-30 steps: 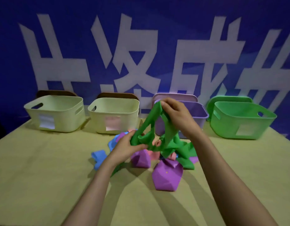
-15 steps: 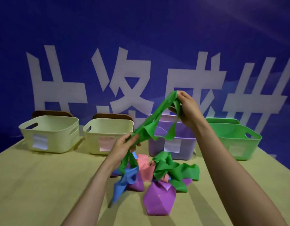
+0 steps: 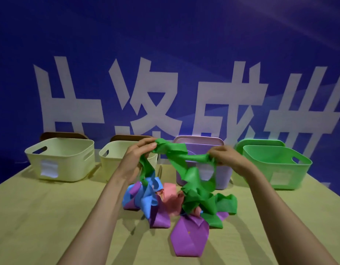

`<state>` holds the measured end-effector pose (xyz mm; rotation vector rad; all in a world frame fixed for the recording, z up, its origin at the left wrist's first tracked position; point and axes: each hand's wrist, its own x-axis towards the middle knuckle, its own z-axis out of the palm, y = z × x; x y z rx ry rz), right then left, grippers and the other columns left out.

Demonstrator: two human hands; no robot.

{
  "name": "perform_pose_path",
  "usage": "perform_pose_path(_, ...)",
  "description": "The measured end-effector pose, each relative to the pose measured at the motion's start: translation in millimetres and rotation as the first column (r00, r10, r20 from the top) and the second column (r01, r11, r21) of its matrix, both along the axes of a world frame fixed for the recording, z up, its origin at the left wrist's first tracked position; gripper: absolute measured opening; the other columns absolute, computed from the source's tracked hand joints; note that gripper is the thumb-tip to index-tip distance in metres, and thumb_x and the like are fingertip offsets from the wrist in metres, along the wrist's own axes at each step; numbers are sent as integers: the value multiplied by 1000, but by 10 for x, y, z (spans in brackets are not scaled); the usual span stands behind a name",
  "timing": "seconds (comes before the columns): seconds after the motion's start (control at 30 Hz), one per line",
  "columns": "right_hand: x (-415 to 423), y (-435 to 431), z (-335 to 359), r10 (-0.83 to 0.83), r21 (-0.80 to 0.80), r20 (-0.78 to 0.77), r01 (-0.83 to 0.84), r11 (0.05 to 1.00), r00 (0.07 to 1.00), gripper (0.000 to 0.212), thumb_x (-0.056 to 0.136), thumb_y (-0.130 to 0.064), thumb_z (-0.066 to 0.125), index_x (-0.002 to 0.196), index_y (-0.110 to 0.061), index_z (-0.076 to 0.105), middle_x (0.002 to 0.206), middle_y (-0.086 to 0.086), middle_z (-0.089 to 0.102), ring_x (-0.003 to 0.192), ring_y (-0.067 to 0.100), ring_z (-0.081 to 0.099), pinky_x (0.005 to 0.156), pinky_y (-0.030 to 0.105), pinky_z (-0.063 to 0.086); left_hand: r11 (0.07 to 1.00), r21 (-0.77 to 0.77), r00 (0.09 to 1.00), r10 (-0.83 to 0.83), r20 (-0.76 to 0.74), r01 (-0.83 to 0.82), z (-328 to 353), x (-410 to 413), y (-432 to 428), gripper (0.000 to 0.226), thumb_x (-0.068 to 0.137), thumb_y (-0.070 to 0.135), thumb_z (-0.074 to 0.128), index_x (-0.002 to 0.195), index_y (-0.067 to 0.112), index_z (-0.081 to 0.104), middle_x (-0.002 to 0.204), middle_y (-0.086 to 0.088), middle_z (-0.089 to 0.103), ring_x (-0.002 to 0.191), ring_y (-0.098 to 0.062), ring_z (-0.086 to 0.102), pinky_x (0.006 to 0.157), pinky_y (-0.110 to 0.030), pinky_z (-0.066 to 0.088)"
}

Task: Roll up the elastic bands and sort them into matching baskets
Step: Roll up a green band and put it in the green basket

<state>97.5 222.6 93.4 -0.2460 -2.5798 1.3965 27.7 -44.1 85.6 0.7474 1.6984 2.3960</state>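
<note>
Currently you are holding a green band (image 3: 173,151) up between both hands.

Your left hand (image 3: 136,157) is pinching one bunched end and your right hand (image 3: 228,159) is gripping the other. Both are raised above the worktop (image 3: 41,217), apparently to draw the strip clear of the tangled pile (image 3: 171,197), where its lower folds are trailing. The green basket (image 3: 261,169) is sitting at far right.
</note>
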Motion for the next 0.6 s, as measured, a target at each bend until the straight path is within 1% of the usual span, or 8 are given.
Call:
perform_pose_path(0.1,37,-35,-48,136,173,196,-171,970,971,25,89,-5,52,104,-13,71,102,8,70,94,20,61,90,34,50,993,-121,996,2,-88,-13,62,3,103,13,86,4,62,95,9,70,87,1,70,80,-6,62,71,-12,46)
perform_pose_path(0.17,45,-129,-10,183,231,207,-230,945,961,34,88,1,51,111,-18,68,114,4,68,107,22,61,97,36,47,987,-159,992,-1,-125,-19,91,8,172,10,86,6,63,93,10,70,89,-1,69,84,-9,63,78,-17,49)
perform_pose_path(0.27,77,-345,88,246,12,-36,-245,969,969,47,88,11,43,112,-25,62,117,-3,66,113,24,59,102,42,44,979,-202,983,-10,-185,-28,144,29,270,9,89,15,62,91,12,70,89,-1,68,83,-4,62,78,-12,46)
perform_pose_path(0.37,119,-490,212,319,-107,-224,-348,931,921,45,91,7,47,122,-24,57,126,-2,61,120,12,55,99,27,46,969,-232,978,41,-207,-90,186,14,352,17,93,22,58,97,12,72,94,-1,68,78,6,59,72,-5,40)
perform_pose_path(0.43,130,-560,249,335,-84,-234,-362,928,913,35,90,-5,60,121,-21,58,121,-2,63,113,9,59,95,24,48,962,-247,972,61,-227,-118,202,15,389,21,95,28,56,93,16,73,96,-3,68,86,-1,60,81,-15,43)
perform_pose_path(0.5,125,-609,238,311,-7,-221,-321,947,924,19,86,-13,68,104,-18,64,103,0,69,98,12,64,89,27,51,953,-254,963,103,-247,-167,211,25,399,25,95,33,55,84,19,72,92,-5,68,89,-10,61,89,-27,44)
perform_pose_path(0.57,128,-643,206,292,18,-269,-298,954,918,2,88,-12,65,88,-14,65,88,4,68,85,15,64,86,32,50,950,-242,953,131,-272,-200,202,25,386,30,96,33,53,78,16,70,83,-7,68,83,-14,61,86,-32,45)
perform_pose_path(0.6,119,-635,192,271,0,-294,-284,959,917,3,90,-12,63,87,-11,64,87,5,68,85,16,63,88,33,50,945,-242,948,145,-285,-218,185,9,382,34,95,36,53,76,14,70,81,-9,68,82,-19,62,86,-35,46)
